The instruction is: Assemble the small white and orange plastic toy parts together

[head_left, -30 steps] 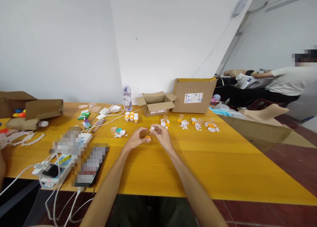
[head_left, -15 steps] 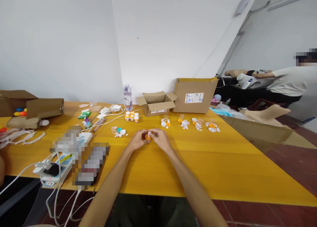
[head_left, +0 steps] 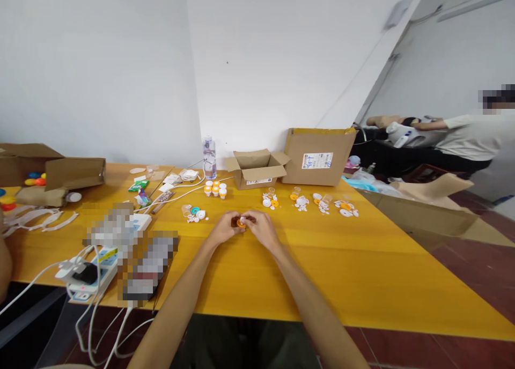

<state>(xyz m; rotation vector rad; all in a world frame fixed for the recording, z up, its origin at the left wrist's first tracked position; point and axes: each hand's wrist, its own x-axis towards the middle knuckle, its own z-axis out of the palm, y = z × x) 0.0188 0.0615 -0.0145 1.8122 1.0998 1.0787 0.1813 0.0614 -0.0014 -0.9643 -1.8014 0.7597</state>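
Observation:
My left hand (head_left: 223, 229) is closed around a small orange round plastic part (head_left: 241, 224), held just above the table. From the other side my right hand (head_left: 261, 230) pinches a small white plastic piece (head_left: 242, 219) against the top of the orange part. The fingers hide much of both. Left of my hands lies a pile of loose parts with a teal ring (head_left: 195, 211). Beyond them stands a cluster of several white-and-orange capped pieces (head_left: 216, 189). Further piles hold orange rings (head_left: 274, 203), white discs (head_left: 317, 196) and clear cups (head_left: 325, 199).
An open cardboard box (head_left: 263, 173), a larger carton (head_left: 317, 162) and a water bottle (head_left: 209, 160) stand by the wall. A power strip (head_left: 107, 262) with cables and a phone (head_left: 151, 267) lie left. At far right sits another person (head_left: 469, 133).
Both hands stay in nearly the same place with the orange part between them. The right fingers shift slightly on the white piece. The camera view has moved a little.

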